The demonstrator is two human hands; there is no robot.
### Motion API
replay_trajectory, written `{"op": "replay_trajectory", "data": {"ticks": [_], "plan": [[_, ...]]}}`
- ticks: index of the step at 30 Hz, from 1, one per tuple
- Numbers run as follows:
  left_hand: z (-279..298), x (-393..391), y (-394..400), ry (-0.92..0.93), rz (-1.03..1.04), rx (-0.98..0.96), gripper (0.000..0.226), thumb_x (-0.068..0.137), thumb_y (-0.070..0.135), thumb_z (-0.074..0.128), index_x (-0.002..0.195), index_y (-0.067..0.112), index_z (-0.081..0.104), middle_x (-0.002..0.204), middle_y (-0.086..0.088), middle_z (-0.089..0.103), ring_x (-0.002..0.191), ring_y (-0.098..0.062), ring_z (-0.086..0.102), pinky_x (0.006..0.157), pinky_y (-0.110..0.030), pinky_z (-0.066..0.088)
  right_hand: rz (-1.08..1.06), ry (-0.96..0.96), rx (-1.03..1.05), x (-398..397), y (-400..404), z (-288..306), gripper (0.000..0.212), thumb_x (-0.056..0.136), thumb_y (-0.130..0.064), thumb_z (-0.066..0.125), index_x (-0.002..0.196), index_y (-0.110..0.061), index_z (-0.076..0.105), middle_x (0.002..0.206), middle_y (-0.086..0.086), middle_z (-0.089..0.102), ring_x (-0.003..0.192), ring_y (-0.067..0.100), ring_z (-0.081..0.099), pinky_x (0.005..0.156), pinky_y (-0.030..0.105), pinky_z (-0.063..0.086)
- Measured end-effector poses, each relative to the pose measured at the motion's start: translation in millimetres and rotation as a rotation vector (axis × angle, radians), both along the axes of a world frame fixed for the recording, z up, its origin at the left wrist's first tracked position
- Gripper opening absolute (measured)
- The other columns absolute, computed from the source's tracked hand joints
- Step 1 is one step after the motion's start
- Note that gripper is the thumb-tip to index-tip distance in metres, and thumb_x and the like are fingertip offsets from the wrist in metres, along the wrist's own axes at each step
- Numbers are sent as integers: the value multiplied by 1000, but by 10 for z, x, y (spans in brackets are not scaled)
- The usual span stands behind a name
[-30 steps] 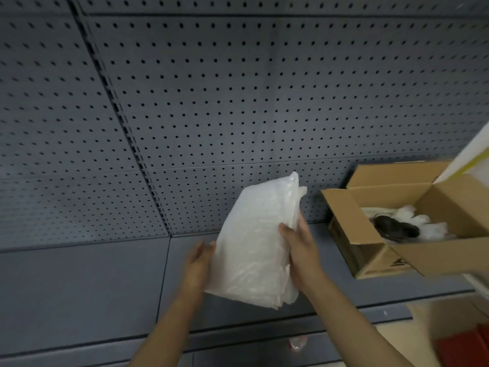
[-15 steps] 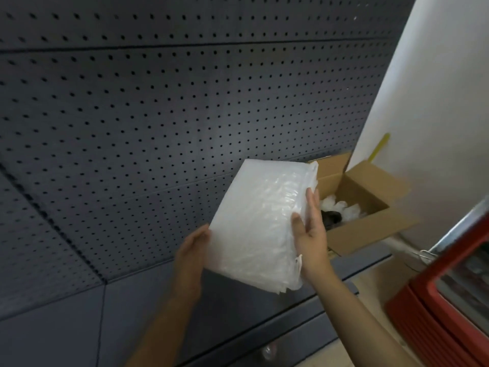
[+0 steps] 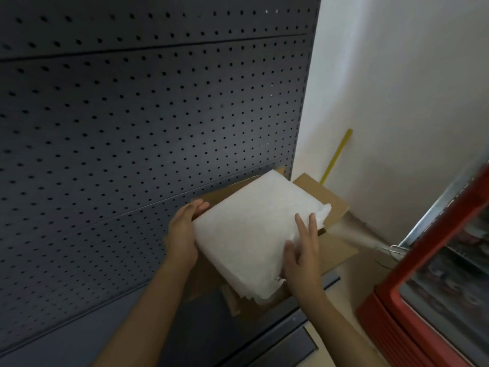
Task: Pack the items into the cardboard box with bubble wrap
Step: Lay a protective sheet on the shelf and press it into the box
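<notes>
A folded white stack of bubble wrap (image 3: 248, 229) lies flat over the open cardboard box (image 3: 328, 197), covering nearly all of its opening. My left hand (image 3: 182, 231) grips the wrap's left edge. My right hand (image 3: 301, 250) presses on its right front part, fingers spread on top. The box sits on the grey shelf (image 3: 185, 327) against the pegboard. Only its flaps and a front corner show. What lies inside the box is hidden by the wrap.
A dark grey pegboard (image 3: 132, 115) rises behind the shelf. A white wall (image 3: 397, 88) with a yellow stick (image 3: 336, 154) stands to the right. A red glass-fronted cabinet (image 3: 436, 287) stands at the lower right, close to the box.
Both hands carried the bubble wrap to the right and lowered it from upright to flat over the box. The view swung right, bringing the wall and red cabinet in.
</notes>
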State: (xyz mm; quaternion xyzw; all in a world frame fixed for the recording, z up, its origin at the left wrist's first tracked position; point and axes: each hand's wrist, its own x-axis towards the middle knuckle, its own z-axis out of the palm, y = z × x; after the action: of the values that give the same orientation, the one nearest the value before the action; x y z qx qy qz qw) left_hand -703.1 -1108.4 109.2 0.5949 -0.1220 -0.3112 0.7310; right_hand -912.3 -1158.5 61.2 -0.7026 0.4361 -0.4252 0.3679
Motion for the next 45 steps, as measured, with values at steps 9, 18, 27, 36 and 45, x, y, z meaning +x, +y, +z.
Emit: {"op": "replay_trajectory", "data": {"ticks": [9, 18, 27, 36, 45], "plan": [[-300, -193, -797, 135, 92, -20, 30, 98, 30, 47, 114, 8, 60, 121, -9, 62, 108, -20, 59, 90, -32, 49, -7, 244, 242, -128, -317, -144, 55, 100, -26, 38, 150, -24, 16, 159, -6, -14, 145, 23, 16, 119, 31, 14], [-526, -275, -614, -609, 120, 274, 29, 101, 27, 43, 122, 14, 57, 129, -2, 45, 119, -10, 42, 104, -25, 31, 146, 362, 343, 32, -384, -196, 62, 99, -37, 37, 151, -24, 6, 157, -5, -21, 139, 25, 31, 117, 34, 26], [-638, -291, -563, -1010, -158, 430, 55, 89, 50, 35, 126, 16, 57, 140, -1, 47, 133, -18, 37, 114, -37, 24, 69, 528, -10, -18, -603, 104, 30, 99, -33, 40, 118, -27, 62, 126, -6, 55, 113, 14, 43, 86, 20, 28], [-912, -643, -833, -1389, -546, 788, 72, 88, 63, -3, 151, 29, 7, 161, 1, -4, 147, -25, -12, 113, -51, -19, 533, 869, -234, 203, -1599, -225, 88, 80, -77, 3, 150, -27, 18, 161, 1, 3, 148, 24, -7, 120, 39, -2], [-1412, -523, -743, -1462, -621, 968, 72, 89, 72, 19, 148, 31, 27, 158, -7, 22, 142, -37, 12, 106, -65, 5, 716, 1174, -120, 308, -1631, -477, 89, 65, -83, -1, 137, -40, -31, 147, 5, -43, 134, 29, -40, 115, 44, -17]]}}
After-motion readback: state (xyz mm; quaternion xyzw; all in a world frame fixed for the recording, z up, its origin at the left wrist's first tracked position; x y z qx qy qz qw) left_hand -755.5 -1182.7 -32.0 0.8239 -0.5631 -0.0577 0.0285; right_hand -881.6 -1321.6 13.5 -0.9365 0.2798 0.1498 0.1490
